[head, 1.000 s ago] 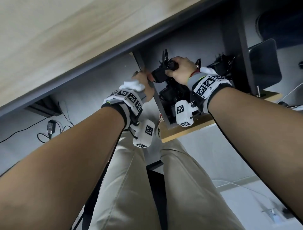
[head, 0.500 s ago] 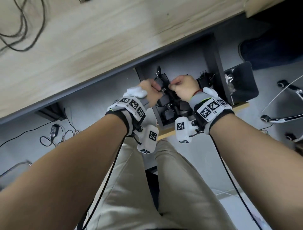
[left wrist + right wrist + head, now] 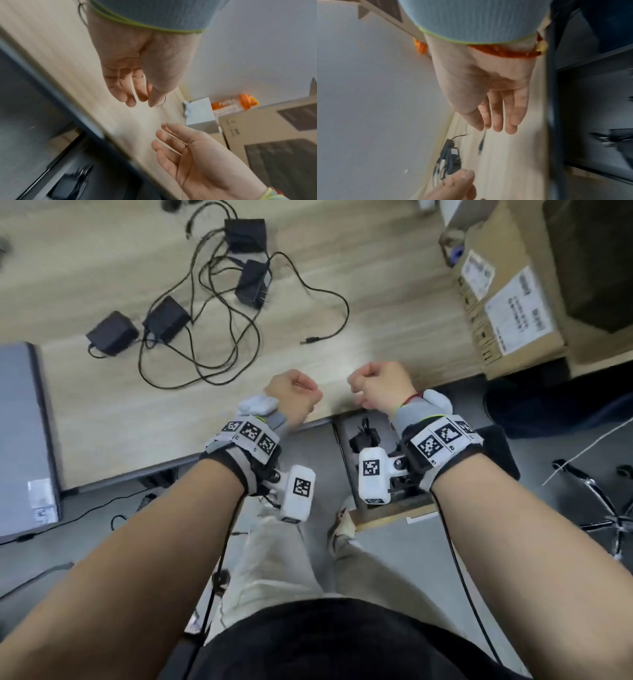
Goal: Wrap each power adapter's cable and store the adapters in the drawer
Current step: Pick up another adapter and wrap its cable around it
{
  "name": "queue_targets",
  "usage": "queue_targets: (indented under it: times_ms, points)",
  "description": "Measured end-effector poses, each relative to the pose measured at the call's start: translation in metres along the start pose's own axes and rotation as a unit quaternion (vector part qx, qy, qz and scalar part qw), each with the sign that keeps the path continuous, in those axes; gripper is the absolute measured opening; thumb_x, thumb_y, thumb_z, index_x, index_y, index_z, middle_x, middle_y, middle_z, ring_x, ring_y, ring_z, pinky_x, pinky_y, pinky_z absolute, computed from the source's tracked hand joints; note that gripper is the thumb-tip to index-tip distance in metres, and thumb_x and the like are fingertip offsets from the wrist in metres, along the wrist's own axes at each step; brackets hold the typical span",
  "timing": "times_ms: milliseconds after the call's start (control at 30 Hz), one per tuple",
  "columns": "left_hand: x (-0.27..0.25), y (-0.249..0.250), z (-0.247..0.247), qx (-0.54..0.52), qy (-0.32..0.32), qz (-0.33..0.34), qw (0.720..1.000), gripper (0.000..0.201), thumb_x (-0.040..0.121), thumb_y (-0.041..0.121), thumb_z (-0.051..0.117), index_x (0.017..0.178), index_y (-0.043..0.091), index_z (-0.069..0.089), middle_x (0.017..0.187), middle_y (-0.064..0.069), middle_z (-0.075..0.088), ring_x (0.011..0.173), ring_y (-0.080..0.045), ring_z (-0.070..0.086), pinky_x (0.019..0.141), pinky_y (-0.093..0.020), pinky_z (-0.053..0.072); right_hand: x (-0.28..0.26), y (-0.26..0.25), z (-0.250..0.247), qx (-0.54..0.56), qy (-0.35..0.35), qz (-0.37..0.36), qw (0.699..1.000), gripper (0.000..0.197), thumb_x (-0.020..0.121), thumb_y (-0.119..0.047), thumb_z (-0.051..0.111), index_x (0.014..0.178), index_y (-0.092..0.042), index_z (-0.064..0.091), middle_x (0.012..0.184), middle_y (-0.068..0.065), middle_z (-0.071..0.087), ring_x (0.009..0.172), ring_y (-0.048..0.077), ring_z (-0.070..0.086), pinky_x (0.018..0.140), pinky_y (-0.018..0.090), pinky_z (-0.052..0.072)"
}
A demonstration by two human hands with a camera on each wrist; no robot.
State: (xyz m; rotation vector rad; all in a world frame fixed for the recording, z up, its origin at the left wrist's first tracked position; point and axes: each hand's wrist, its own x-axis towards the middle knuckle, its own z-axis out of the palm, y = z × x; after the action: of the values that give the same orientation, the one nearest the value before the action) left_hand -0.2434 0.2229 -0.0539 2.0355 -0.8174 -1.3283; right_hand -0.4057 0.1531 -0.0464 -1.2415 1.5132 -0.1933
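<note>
Several black power adapters lie on the wooden desk (image 3: 394,313) with their cables tangled: one at the left (image 3: 111,333), one beside it (image 3: 166,318), two further back (image 3: 252,284) (image 3: 245,234). A loose barrel plug (image 3: 310,339) points right. Both hands hover empty over the desk's near edge, my left hand (image 3: 294,395) and right hand (image 3: 380,385) side by side. The wrist views show relaxed fingers (image 3: 135,97) (image 3: 498,121) holding nothing. Below the desk edge the drawer (image 3: 342,453) stands pulled out, with wrapped black adapters (image 3: 364,438) inside, partly hidden by my right wrist.
A grey laptop (image 3: 24,440) lies at the desk's left end. Cardboard boxes (image 3: 496,296) fill the right end. A chair base (image 3: 603,508) stands on the floor at the right. Cables and a small adapter (image 3: 145,501) lie on the floor under the desk.
Both hands have come up out of the drawer to above the desk edge, leaving the adapter behind. The view has tilted up, so the desktop with the loose adapters now shows.
</note>
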Motion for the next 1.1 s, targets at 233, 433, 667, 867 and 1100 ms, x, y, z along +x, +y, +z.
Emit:
queue_targets:
  times_ms: [233, 433, 667, 867, 1100]
  points:
    - [0.036, 0.007, -0.129, -0.006, 0.087, 0.008, 0.996, 0.012, 0.084, 0.016, 0.07, 0.082, 0.021, 0.059, 0.074, 0.004, 0.06, 0.066, -0.017, 0.058, 0.062, -0.028, 0.05, 0.019, -0.113, 0.072, 0.014, -0.01, -0.039, 0.999, 0.012, 0.084, -0.018, 0.062, 0.088, -0.01, 0.07, 0.081, 0.003, 0.07, 0.062, 0.02, 0.068, 0.063, 0.031, 0.058]
    - [0.077, -0.028, -0.234, 0.025, 0.161, -0.016, 0.986, 0.02, 0.082, 0.021, 0.072, 0.098, 0.02, 0.058, 0.095, -0.002, 0.061, 0.077, -0.018, 0.056, 0.07, -0.031, 0.051, 0.046, -0.175, 0.163, -0.028, -0.048, -0.05, 0.997, 0.005, 0.083, -0.015, 0.063, 0.082, -0.014, 0.068, 0.081, 0.008, 0.069, 0.064, 0.022, 0.068, 0.062, 0.029, 0.058]
    - [0.118, -0.064, -0.314, 0.246, 0.227, -0.079, 0.939, 0.048, 0.083, 0.036, 0.065, 0.129, 0.03, 0.05, 0.134, -0.006, 0.048, 0.117, -0.031, 0.047, 0.085, -0.033, 0.036, 0.067, -0.209, 0.23, -0.075, -0.082, -0.06, 0.992, 0.011, 0.087, -0.018, 0.063, 0.078, -0.022, 0.067, 0.078, -0.002, 0.068, 0.084, 0.027, 0.073, 0.08, 0.041, 0.061]
    - [0.156, -0.08, -0.336, 0.242, 0.141, -0.116, 0.953, 0.079, 0.071, 0.042, 0.077, 0.138, 0.021, 0.041, 0.134, -0.009, 0.05, 0.112, -0.031, 0.054, 0.091, -0.04, 0.049, 0.079, -0.223, 0.25, -0.088, -0.082, -0.054, 0.991, 0.011, 0.084, -0.021, 0.064, 0.074, -0.025, 0.067, 0.077, -0.004, 0.069, 0.083, 0.025, 0.073, 0.085, 0.045, 0.059]
    - [0.157, -0.072, -0.349, 0.247, 0.028, -0.182, 0.951, 0.027, 0.08, 0.038, 0.066, 0.084, 0.017, 0.05, 0.076, -0.006, 0.056, 0.067, -0.022, 0.049, 0.064, -0.03, 0.041, 0.083, -0.24, 0.238, -0.096, -0.057, -0.074, 0.991, 0.006, 0.082, -0.029, 0.066, 0.076, -0.027, 0.066, 0.081, 0.001, 0.072, 0.082, 0.023, 0.072, 0.084, 0.045, 0.058]
